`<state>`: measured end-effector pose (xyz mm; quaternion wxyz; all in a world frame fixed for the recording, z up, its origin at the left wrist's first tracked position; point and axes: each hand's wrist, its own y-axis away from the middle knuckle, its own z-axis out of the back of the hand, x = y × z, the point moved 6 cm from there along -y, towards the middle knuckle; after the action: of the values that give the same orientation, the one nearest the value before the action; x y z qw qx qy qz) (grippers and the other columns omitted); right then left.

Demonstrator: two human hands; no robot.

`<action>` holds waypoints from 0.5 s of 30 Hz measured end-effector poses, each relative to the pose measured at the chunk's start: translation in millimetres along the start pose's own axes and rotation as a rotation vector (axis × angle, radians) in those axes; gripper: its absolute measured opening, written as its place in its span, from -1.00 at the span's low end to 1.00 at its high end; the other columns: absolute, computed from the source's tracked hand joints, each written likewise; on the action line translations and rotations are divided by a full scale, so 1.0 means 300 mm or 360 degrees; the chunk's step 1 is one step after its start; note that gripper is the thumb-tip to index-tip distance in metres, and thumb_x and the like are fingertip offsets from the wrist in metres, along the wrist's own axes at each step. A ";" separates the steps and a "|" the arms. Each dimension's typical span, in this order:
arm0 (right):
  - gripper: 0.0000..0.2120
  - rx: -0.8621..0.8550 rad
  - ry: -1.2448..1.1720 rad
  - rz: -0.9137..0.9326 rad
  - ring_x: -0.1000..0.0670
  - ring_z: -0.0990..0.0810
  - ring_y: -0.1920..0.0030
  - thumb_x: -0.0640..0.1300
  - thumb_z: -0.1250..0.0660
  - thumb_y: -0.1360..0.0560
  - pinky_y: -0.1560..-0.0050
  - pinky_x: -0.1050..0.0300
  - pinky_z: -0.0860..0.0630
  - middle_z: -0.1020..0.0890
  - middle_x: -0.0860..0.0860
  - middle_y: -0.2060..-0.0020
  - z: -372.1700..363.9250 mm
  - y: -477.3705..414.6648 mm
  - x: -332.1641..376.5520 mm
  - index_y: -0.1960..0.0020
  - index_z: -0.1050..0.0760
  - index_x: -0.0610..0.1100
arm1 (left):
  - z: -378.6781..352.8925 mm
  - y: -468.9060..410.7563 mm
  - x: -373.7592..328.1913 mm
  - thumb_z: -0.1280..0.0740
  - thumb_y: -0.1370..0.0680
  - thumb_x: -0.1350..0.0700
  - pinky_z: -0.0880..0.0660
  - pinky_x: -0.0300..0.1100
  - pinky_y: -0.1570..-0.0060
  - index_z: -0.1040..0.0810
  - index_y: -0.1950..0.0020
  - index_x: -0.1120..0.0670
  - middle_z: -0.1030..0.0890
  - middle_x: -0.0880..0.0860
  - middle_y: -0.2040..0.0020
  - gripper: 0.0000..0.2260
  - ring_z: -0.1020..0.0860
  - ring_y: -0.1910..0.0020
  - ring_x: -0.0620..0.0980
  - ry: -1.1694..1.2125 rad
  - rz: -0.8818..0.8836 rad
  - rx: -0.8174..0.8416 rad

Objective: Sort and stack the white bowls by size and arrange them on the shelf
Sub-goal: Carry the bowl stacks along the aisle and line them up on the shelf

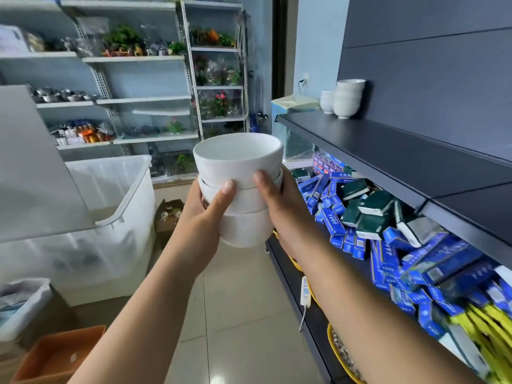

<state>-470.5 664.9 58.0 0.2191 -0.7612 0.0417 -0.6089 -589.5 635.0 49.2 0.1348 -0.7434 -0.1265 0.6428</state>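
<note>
Stack of white bowls (238, 169) clamped at its sides between left hand (202, 214) and right hand (282, 212), likely heavy, slick and breakable

Room on dark shelf (393, 151); bowl stacks (347, 98) crowd far end.

The stack of bowls (238, 195) held up in front is plain glossy white. The far bowls (349, 98) are the same white, set on a dark slate-grey shelf (388, 142) against matching dark panels (429, 65). Below lie bright blue boxes (335, 220) with white print, mixed with dark green boxes (374, 202) edged in white, and yellow packets (487, 328). The bin (122, 195) is milky translucent white, the crate (55, 353) orange, the floor (243, 286) pale beige tile, the wall (313, 51) light blue.
</note>
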 end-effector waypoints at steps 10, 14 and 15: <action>-0.48 -0.0212 0.0111 0.0079 0.21 -0.60 0.04 0.27 -0.31 -0.14 -0.02 0.18 -0.56 -0.61 0.17 0.03 0.342 -0.575 -0.104 -0.02 -0.43 0.06 | -0.151 -0.691 0.219 -0.46 -0.28 -0.26 -0.39 0.18 -0.25 -0.34 -0.38 0.10 -0.53 0.14 -0.27 -0.21 -0.48 -0.27 0.13 0.0035 -0.0011 0.0245; -0.53 -0.0269 0.0136 0.0001 0.20 -0.59 0.02 0.25 -0.35 -0.19 0.02 0.17 -0.57 -0.60 0.18 0.00 0.444 -0.728 -0.175 -0.04 -0.42 0.11 | -0.188 -0.881 0.310 -0.47 -0.25 -0.28 -0.36 0.22 -0.27 -0.33 -0.39 0.10 -0.53 0.13 -0.28 -0.17 -0.48 -0.27 0.12 0.0073 0.0041 0.0301; -0.58 -0.0295 0.0160 -0.0014 0.23 -0.59 0.04 0.23 -0.35 -0.22 0.04 0.20 -0.57 -0.59 0.20 0.02 0.471 -0.766 -0.193 -0.03 -0.41 0.12 | -0.196 -0.924 0.332 -0.47 -0.24 -0.29 -0.37 0.21 -0.27 -0.33 -0.38 0.10 -0.53 0.12 -0.27 -0.16 -0.49 -0.27 0.11 0.0086 0.0054 0.0313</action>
<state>-398.4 931.0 70.7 0.1427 -0.7470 0.1053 -0.6407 -521.2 927.0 66.1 0.1995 -0.7456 -0.0464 0.6341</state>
